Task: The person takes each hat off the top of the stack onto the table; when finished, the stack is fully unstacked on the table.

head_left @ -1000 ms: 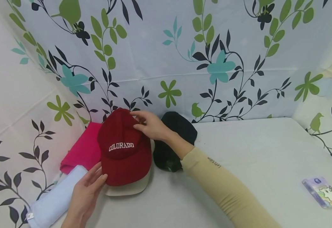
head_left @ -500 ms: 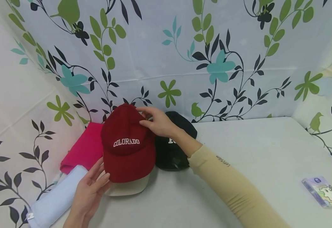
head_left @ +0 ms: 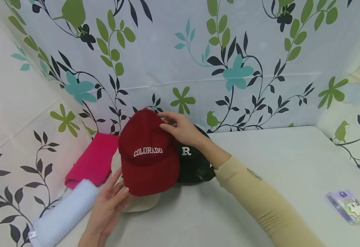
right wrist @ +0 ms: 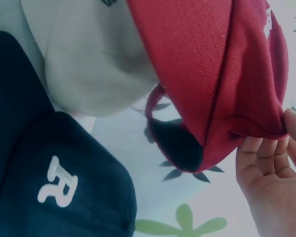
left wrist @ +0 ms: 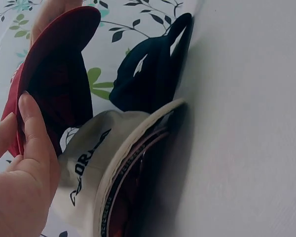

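Observation:
Both hands hold a red baseball cap (head_left: 149, 171) lettered COLORADO, lifted off a cream cap (left wrist: 96, 160). My left hand (head_left: 110, 202) pinches the edge of the red brim at its lower left; the left wrist view shows thumb and fingers on either side of it. At the crown's upper right, my right hand (head_left: 181, 128) pinches the red fabric, thumb in front and fingers behind, as the right wrist view shows. The cream cap, partly hidden behind the red one, rests on the table. To its right is a black cap (head_left: 195, 168) with a white R.
A pink folded cloth (head_left: 90, 159) and a light blue rolled cloth (head_left: 65, 212) lie at the left. Far right on the white table (head_left: 260, 154) is a small purple pack (head_left: 350, 206). A leaf-patterned cloth (head_left: 155, 51) hangs behind.
The red cap has moved right and slightly up with both hands, away from the cream cap. More of the cream cap's left side and the R on the black cap now show.

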Available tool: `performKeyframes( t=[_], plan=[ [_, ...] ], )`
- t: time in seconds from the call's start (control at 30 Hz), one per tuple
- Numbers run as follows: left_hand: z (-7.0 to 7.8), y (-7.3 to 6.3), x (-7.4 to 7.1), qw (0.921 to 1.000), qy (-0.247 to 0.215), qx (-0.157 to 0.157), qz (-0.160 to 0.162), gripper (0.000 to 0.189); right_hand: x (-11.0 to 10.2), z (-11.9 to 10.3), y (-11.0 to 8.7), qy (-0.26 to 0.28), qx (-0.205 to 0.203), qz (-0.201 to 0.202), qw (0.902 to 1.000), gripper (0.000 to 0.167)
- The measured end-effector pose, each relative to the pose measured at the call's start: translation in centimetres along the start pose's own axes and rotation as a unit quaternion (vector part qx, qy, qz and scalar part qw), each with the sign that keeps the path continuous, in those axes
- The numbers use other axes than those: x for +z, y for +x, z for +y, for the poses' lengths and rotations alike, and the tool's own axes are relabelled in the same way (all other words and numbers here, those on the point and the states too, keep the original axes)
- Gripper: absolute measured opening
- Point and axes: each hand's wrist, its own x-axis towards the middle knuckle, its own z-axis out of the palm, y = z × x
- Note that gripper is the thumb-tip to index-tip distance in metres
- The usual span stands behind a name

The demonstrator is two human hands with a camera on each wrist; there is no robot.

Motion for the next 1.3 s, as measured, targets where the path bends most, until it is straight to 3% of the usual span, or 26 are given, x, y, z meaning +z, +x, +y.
performKeyframes(
  t=[0.4,0.8,0.97,1.3],
  plan=[
    [-0.1,0.4,1.4,0.9998,0.013,0.003,-0.012,0.068,-1.7,0.8,-1.0,0.024,-0.024,0.008,0.9994,0.035],
    [0.1,1.2,3.1,0.9984,0.053,0.013,-0.015,0.067,-3.8,0.6,-2.1,-0.012,0.006,0.016,0.9998,0.038],
    [0.0,1.7,4.1,0.9988,0.047,0.006,-0.013,0.066,-4.7,0.8,-2.7,-0.018,0.011,0.024,0.9995,0.038],
    [-0.5,2.8,5.6,0.9976,0.032,0.033,-0.051,0.067,-6.5,1.0,-3.6,-0.017,0.019,0.040,0.9989,0.038]
  ],
)
